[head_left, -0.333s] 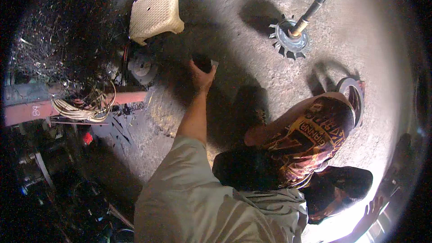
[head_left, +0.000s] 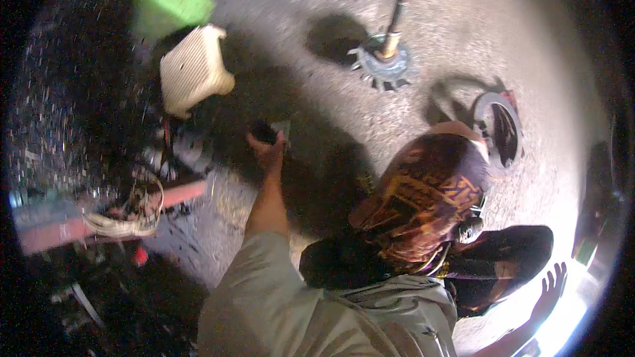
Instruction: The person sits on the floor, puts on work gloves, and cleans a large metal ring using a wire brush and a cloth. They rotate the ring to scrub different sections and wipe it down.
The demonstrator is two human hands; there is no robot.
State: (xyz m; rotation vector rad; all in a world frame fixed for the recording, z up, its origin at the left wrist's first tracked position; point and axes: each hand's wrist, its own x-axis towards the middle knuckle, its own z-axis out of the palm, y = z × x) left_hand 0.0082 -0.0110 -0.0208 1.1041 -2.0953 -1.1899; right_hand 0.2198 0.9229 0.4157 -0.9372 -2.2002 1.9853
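Note:
My left hand point(head_left: 268, 151) stretches out over the shadowed floor, fingers and thumb curled round a dark, rounded thing point(head_left: 264, 133). Its kind is too dark to make out. A pale grey flat piece point(head_left: 283, 128) shows beside the thumb; whether it belongs to the dark thing I cannot tell. Far off at the lower right, my right hand point(head_left: 551, 284) is open, its fingers spread against bright light, with nothing seen in it. Between my arms a person in a dark patterned garment point(head_left: 430, 188) is bent low.
A beige plastic stool point(head_left: 193, 69) stands left of my left hand, near a green block point(head_left: 173, 0). A bladed metal wheel with a shaft point(head_left: 387, 66) and a dark ring point(head_left: 486, 125) lie ahead. Coiled cable point(head_left: 122, 225) rests by a red beam point(head_left: 182, 192).
The whole view has shifted, so the stool, bladed wheel and my left hand sit lower and further left. My left hand keeps its hold on the dark thing. My right-hand fingers show more clearly.

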